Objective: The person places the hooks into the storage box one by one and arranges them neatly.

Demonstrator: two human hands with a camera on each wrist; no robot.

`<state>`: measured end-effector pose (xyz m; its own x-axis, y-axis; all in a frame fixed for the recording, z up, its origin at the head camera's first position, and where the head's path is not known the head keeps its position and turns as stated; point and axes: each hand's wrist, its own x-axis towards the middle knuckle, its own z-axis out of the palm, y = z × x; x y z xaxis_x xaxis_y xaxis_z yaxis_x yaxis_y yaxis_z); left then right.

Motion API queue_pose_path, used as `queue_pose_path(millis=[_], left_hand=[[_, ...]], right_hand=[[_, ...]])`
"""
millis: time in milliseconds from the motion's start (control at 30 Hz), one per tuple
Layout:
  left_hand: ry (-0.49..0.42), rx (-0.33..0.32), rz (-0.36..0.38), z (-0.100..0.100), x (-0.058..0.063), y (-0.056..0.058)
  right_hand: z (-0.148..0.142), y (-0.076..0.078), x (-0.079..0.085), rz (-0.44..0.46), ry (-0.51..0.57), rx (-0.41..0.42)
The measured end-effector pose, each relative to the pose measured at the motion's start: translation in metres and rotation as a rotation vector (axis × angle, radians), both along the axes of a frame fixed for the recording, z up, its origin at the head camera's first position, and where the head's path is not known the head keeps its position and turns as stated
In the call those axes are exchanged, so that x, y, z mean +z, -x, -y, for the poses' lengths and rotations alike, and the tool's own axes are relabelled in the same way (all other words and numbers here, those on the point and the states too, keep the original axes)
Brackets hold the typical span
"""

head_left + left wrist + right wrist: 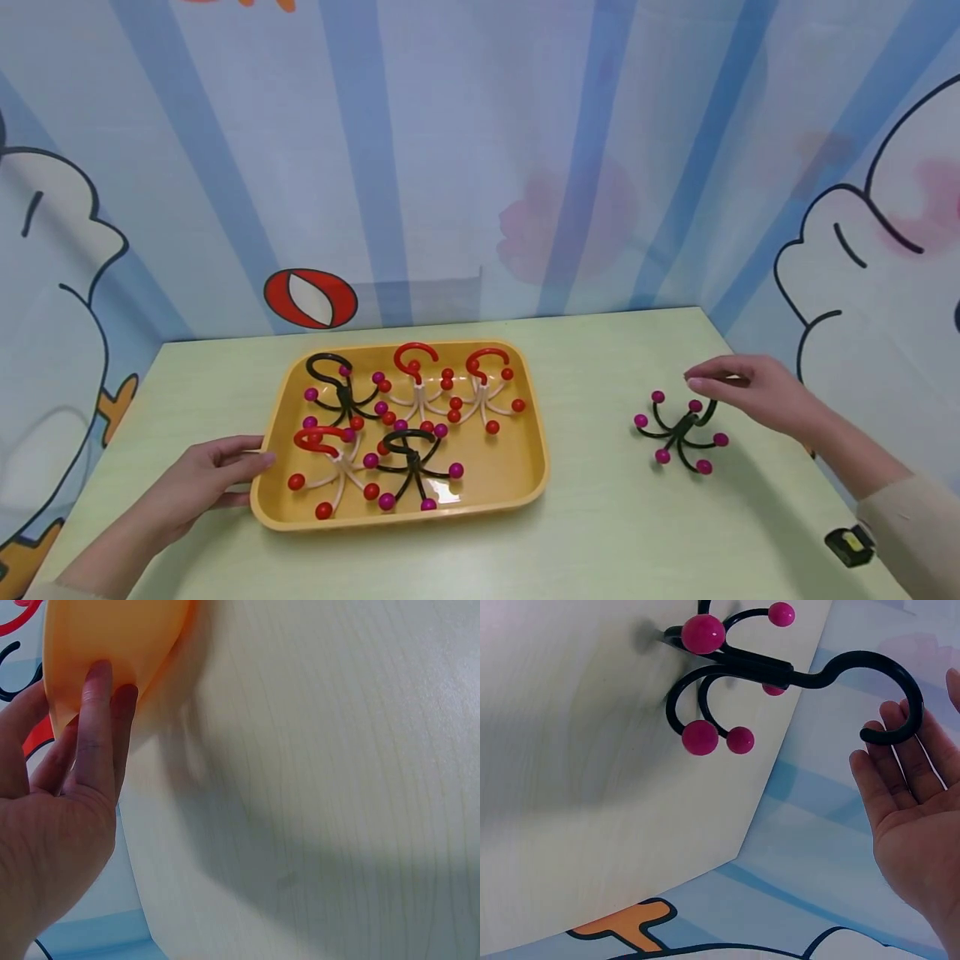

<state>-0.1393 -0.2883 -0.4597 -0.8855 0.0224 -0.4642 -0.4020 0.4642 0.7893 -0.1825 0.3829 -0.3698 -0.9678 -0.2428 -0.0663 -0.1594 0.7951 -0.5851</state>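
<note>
A yellow tray (495, 496) holds several multi-arm hooks, some black (412, 462) with magenta ball tips, others white with red balls and red hooks (416, 354). At its left side my left hand (198, 483) grips the tray, thumb by the rim and fingers against the outer wall (120, 645). To the tray's right, another black multi-arm hook (681, 429) with magenta balls is on the table. My right hand (757, 392) is at its curved top, with fingers (915, 761) nearly straight beside the curve and the thumb apart. Whether they touch it is unclear.
The pale table (600, 533) ends at a blue-striped backdrop (450, 167) with cartoon drawings. A small black-and-yellow object (850, 546) is beside the right sleeve (911, 525). The lone hook stands near the table's right edge.
</note>
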Motion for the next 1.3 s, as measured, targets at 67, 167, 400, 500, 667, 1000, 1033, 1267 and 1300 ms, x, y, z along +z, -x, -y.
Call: queue_pose_path(millis=[67,167,400,500,667,1000,1033,1267,1300], left_hand=[[0.001,0.001,0.000,0.000,0.000,0.000],[0.006,0.001,0.000,0.000,0.000,0.000],[0.017,-0.001,0.001,0.000,0.000,0.000],[0.014,-0.002,0.001,0.000,0.001,0.000],[0.011,-0.001,-0.003,-0.001,0.002,-0.001],[-0.007,0.008,-0.001,0.000,-0.001,0.000],[-0.006,0.008,-0.002,0.000,-0.001,0.000],[-0.006,0.006,-0.003,0.000,-0.001,0.000],[-0.007,0.009,-0.002,0.000,-0.001,0.000]], right_hand=[[-0.003,-0.001,-0.001,0.008,0.010,-0.001],[-0.007,-0.004,-0.002,0.012,0.019,-0.004],[-0.016,-0.010,-0.007,0.002,0.020,0.009],[-0.018,-0.011,-0.009,0.004,0.018,0.011],[-0.020,-0.011,-0.012,-0.018,0.016,0.000],[-0.019,-0.013,-0.019,-0.054,0.005,-0.057],[-0.019,-0.013,-0.019,-0.058,0.000,-0.064],[-0.015,-0.013,-0.021,-0.099,-0.011,-0.101],[-0.014,-0.012,-0.020,-0.103,-0.010,-0.105]])
